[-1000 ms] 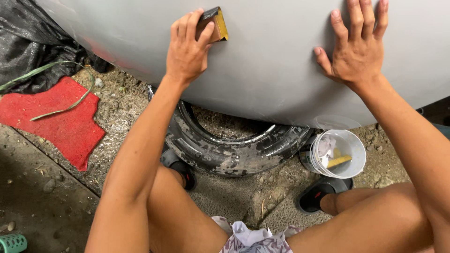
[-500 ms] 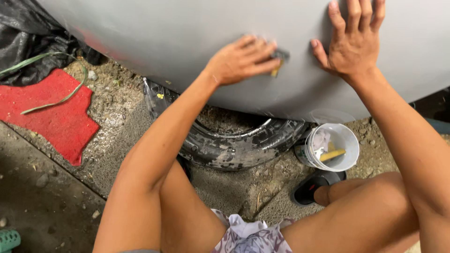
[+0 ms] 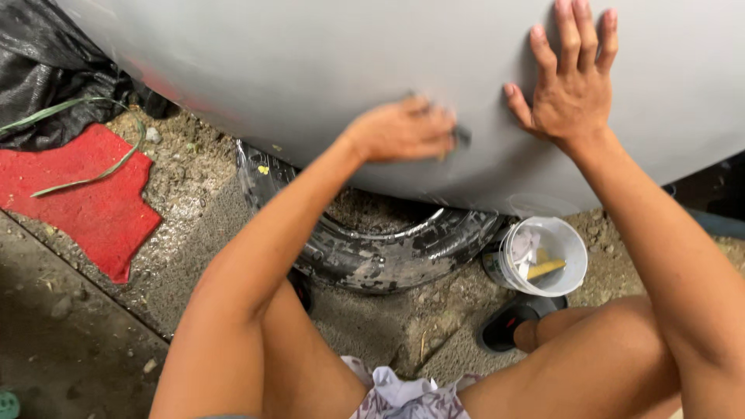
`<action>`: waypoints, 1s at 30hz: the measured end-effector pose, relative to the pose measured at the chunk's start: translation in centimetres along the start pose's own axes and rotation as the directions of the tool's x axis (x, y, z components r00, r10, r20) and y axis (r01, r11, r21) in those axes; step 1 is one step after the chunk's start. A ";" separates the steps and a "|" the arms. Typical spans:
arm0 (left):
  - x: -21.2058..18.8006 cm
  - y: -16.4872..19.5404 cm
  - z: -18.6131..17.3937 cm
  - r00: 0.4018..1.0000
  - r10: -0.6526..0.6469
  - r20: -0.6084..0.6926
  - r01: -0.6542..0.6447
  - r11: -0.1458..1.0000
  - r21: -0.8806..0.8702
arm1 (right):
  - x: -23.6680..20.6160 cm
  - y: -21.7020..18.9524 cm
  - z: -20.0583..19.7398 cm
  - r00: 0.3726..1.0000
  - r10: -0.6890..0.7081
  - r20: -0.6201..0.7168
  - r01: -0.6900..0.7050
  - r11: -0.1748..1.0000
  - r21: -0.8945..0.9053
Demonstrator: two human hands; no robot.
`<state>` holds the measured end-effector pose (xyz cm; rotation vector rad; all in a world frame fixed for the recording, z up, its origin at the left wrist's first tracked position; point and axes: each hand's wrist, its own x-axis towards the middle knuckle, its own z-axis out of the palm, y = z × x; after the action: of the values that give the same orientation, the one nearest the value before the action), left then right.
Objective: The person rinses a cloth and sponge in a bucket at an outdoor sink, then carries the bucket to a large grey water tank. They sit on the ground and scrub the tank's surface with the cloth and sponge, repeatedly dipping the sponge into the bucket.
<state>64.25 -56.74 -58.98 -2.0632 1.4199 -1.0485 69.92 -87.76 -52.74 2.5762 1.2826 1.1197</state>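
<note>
Nearest the camera are the person's bent knees and a patterned cloth (image 3: pixel 403 396), with a dark sandal (image 3: pixel 508 326) on the dirt ground (image 3: pixel 194 233). A little farther stands a white bucket (image 3: pixel 543 256) holding a yellow-handled tool, just right of a worn tyre (image 3: pixel 388 252) that lies half under the body panel. A red mat (image 3: pixel 85 202) lies far left.

Beyond these, the left hand (image 3: pixel 407 128) is blurred, its fingers curled on a small dark pad or scraper (image 3: pixel 462 138), pressed flat against the grey curved panel (image 3: pixel 310 70). The piece looks thin, light and slightly flexible, best pinched along its back edge with fingertips spread to press evenly. The right hand (image 3: pixel 570 89) rests open, fingers fanned wide, bracing on the panel, which looks smooth, rigid and dusty.
</note>
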 end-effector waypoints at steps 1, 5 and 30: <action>-0.9 -1.3 -0.6 0.986 -0.168 -0.006 0.167 0.983 -0.081 | -0.2 0.0 0.1 0.999 0.016 0.030 -0.017 1.000 0.017; -3.1 -4.7 -2.5 0.701 -0.712 -0.033 0.673 0.677 -0.297 | -0.8 0.3 0.2 0.999 0.026 0.040 -0.026 1.000 0.012; -0.8 1.3 0.0 0.983 -0.180 0.022 0.181 0.983 -0.036 | -0.1 0.0 -0.4 1.000 0.021 0.005 -0.021 1.000 0.001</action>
<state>63.31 -56.54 -60.09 -2.2574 1.2714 -1.0760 69.65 -87.93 -52.52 2.5980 1.2583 1.1155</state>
